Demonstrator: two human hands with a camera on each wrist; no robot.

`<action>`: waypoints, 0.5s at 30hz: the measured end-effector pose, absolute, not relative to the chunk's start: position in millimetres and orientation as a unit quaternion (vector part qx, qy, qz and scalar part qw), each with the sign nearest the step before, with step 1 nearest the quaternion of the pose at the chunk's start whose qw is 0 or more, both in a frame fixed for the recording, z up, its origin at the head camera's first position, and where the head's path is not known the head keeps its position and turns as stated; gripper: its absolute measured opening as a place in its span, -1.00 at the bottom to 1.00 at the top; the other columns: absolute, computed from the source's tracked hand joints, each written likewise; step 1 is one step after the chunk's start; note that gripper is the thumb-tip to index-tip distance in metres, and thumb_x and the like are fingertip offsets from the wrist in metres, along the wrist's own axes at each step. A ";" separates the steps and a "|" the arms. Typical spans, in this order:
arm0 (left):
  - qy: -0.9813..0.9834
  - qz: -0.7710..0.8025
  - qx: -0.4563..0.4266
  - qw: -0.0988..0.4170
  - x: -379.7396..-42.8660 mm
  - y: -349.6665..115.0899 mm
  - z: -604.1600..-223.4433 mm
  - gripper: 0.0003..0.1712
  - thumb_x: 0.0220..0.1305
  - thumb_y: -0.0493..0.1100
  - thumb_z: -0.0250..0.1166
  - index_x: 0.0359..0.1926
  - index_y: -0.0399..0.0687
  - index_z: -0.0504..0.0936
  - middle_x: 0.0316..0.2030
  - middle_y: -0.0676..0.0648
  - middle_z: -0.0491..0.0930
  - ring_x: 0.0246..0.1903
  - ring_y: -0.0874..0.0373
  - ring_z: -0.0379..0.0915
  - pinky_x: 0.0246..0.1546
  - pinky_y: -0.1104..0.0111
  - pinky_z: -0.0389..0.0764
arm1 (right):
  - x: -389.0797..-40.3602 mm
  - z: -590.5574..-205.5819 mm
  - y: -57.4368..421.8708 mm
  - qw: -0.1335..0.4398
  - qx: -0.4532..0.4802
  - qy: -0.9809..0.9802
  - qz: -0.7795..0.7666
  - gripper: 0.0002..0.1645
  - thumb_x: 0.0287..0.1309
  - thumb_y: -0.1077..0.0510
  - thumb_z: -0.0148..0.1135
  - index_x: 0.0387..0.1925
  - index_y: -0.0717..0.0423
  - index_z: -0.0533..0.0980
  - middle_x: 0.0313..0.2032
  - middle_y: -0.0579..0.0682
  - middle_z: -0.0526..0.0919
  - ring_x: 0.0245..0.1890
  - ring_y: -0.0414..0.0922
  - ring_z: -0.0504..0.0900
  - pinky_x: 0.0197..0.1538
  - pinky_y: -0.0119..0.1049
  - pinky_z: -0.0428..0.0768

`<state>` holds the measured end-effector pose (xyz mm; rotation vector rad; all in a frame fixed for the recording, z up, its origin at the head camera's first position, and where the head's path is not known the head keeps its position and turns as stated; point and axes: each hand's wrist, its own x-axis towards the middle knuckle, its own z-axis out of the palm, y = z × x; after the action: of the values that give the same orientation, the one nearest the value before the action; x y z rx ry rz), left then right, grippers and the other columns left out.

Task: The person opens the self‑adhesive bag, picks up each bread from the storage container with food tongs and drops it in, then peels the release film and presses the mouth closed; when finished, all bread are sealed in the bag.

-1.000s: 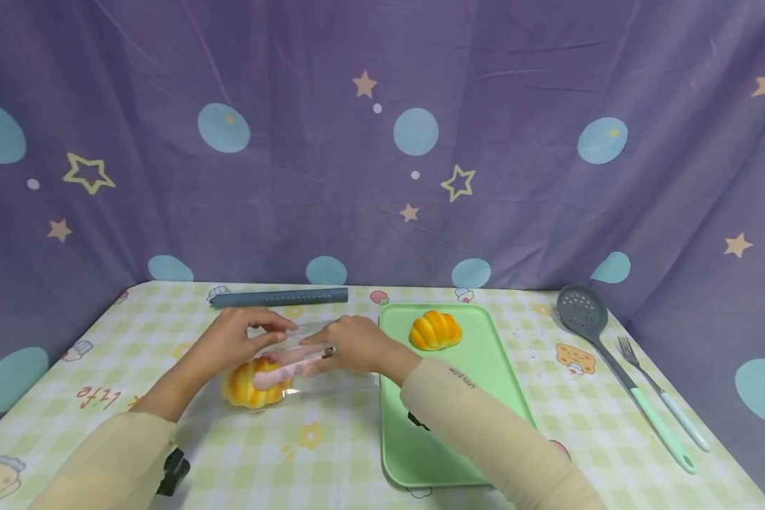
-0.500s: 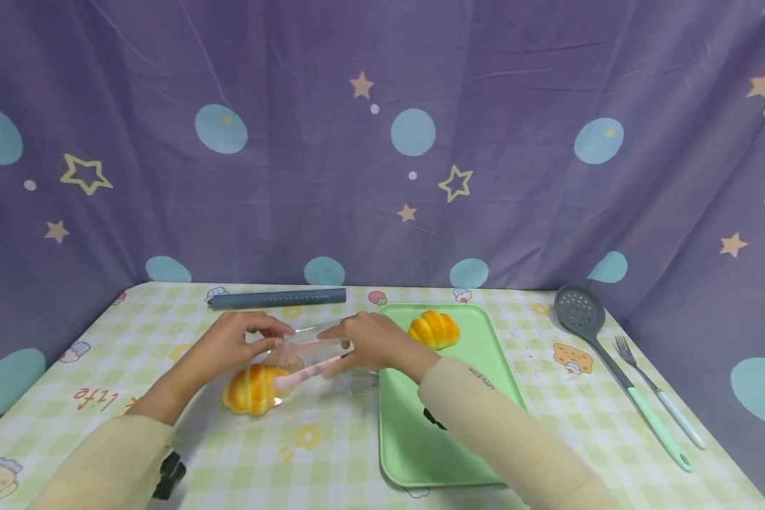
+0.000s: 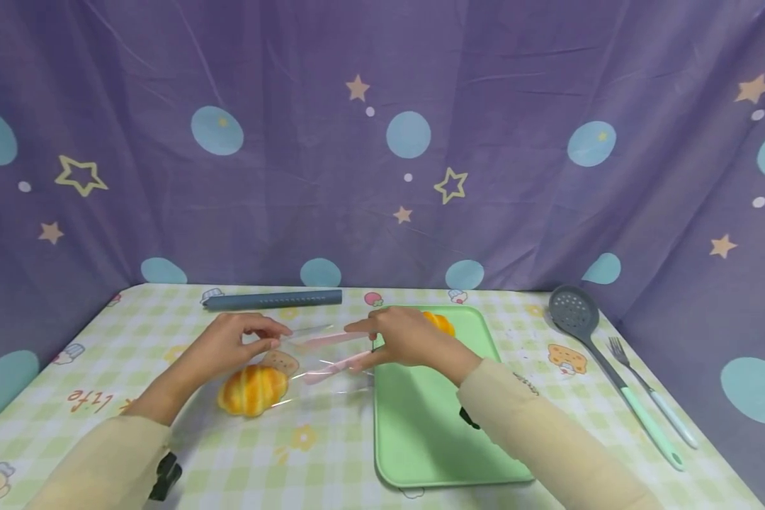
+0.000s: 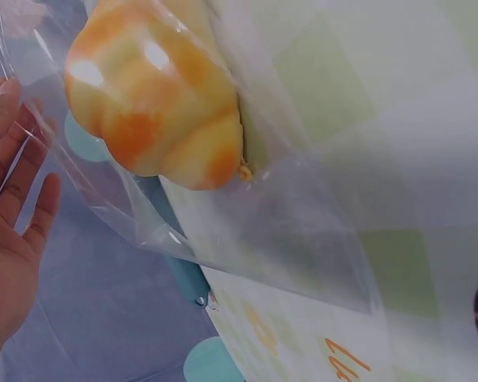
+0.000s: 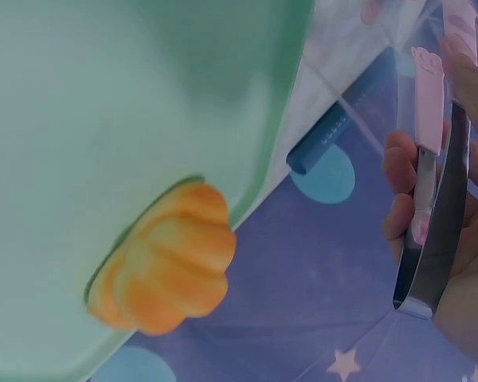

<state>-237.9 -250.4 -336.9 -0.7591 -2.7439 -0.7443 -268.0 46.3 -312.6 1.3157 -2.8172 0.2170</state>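
My left hand (image 3: 232, 346) pinches the edge of a clear plastic bag (image 4: 303, 239) between thumb and fingers. Inside the bag, at its left end, lies a croissant-shaped bread roll (image 3: 253, 391), golden with orange ridges. Pink-tipped metal tongs (image 5: 429, 99) are in my right hand (image 3: 408, 338), which grips them by their arms. The tongs' arms are spread apart, with nothing between their pink tips, which reach toward the bag's opening. A second bread roll (image 5: 175, 259) sits at the far end of the green tray (image 3: 440, 432), partly hidden behind my right hand in the head view.
A dark blue-grey tube-like tool (image 3: 272, 300) lies along the back of the table. On the right lie a grey skimmer (image 3: 574, 312) with a mint handle and a fork (image 3: 653, 393). A purple curtain (image 3: 331, 170) hangs behind the checked tablecloth (image 3: 229, 460).
My right hand has drawn the tongs back to the right, away from the bread roll, and their arms have spread. The roll stays in the bag. My left hand has barely moved.
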 end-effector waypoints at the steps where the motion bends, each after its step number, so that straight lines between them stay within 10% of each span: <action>1: -0.929 -0.251 -0.254 0.096 -237.5 -250.3 -336.6 -0.80 0.12 -0.16 0.30 -0.18 0.12 0.68 -0.43 0.29 0.56 -0.39 0.36 0.45 -0.28 0.32 0.51 | -267.4 -311.9 50.3 0.015 0.418 -0.906 0.069 -0.25 -0.22 -0.38 0.29 0.12 -0.35 0.43 -0.36 -0.26 0.53 -0.46 -0.34 0.46 -0.51 -0.46 0.39; 15: -0.927 -0.251 -0.261 0.097 -237.8 -250.3 -336.5 -0.79 0.12 -0.14 0.31 -0.18 0.20 0.67 -0.40 0.26 0.58 -0.38 0.38 0.45 -0.27 0.31 0.50 | -263.6 -303.5 106.9 0.062 0.406 -0.907 0.092 -0.27 -0.18 -0.36 0.28 0.12 -0.32 0.44 -0.52 -0.29 0.36 -0.62 -0.30 0.33 -0.57 -0.44 0.32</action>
<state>-237.8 -250.3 -336.5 -0.7745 -2.7457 -0.7440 -263.6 106.9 -303.5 1.2263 -2.7423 0.2786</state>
